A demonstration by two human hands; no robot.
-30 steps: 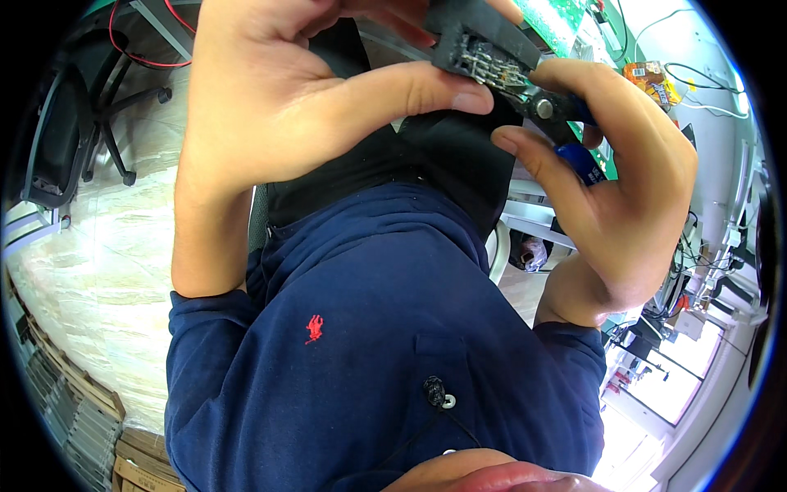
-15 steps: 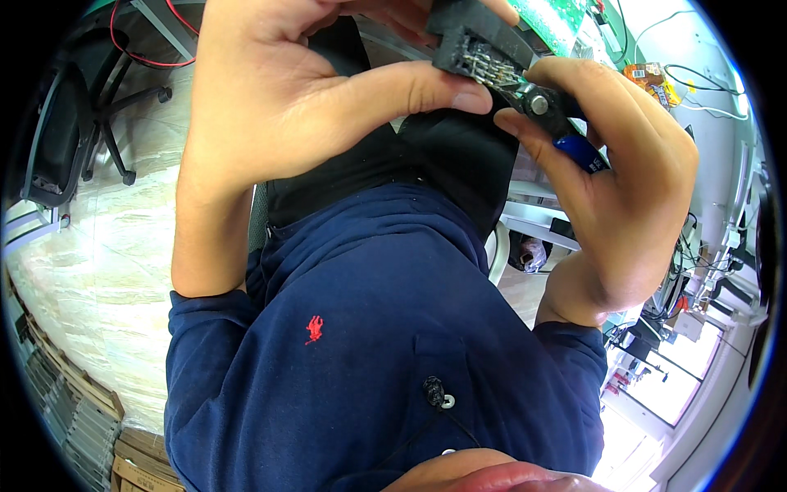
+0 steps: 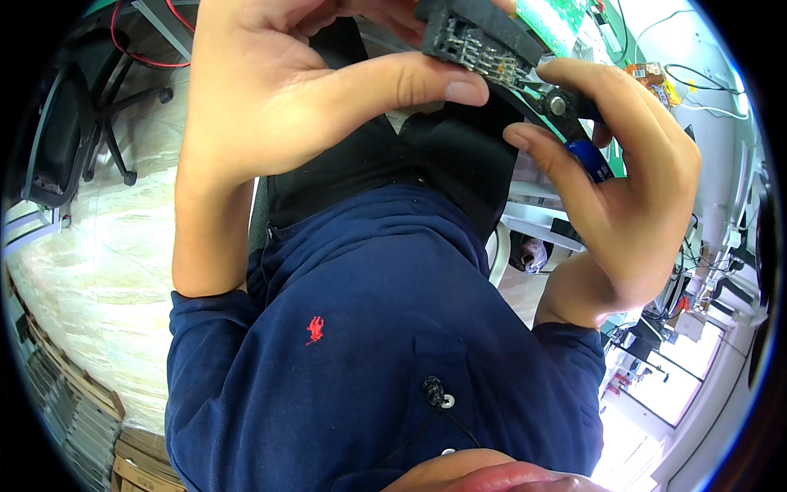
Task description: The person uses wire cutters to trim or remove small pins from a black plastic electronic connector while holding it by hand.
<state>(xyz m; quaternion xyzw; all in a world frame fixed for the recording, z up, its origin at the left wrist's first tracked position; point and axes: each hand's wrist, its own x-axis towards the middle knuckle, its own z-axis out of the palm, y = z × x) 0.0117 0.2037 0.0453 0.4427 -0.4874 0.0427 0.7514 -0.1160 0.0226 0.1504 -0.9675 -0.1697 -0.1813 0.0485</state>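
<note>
My left hand (image 3: 279, 107) is raised in front of me and pinches a black rectangular part (image 3: 475, 41) with small metal contacts between thumb and fingers. My right hand (image 3: 631, 189) grips small cutting pliers (image 3: 560, 105) with blue handles. The pliers' black jaws lie against the lower edge of the black part. A green circuit board (image 3: 553, 12) shows just behind the part at the top edge. Below both hands lies my navy shirt (image 3: 369, 344) with a small red emblem.
A black office chair (image 3: 65, 139) stands at the left on a pale floor, with a red wire (image 3: 143, 49) above it. Benches with cables, tools and small devices (image 3: 689, 279) fill the right side. Stacked flat boards (image 3: 74, 410) lie at lower left.
Both hands have lifted the black part and the pliers slightly toward the top of the view. The grips stay the same.
</note>
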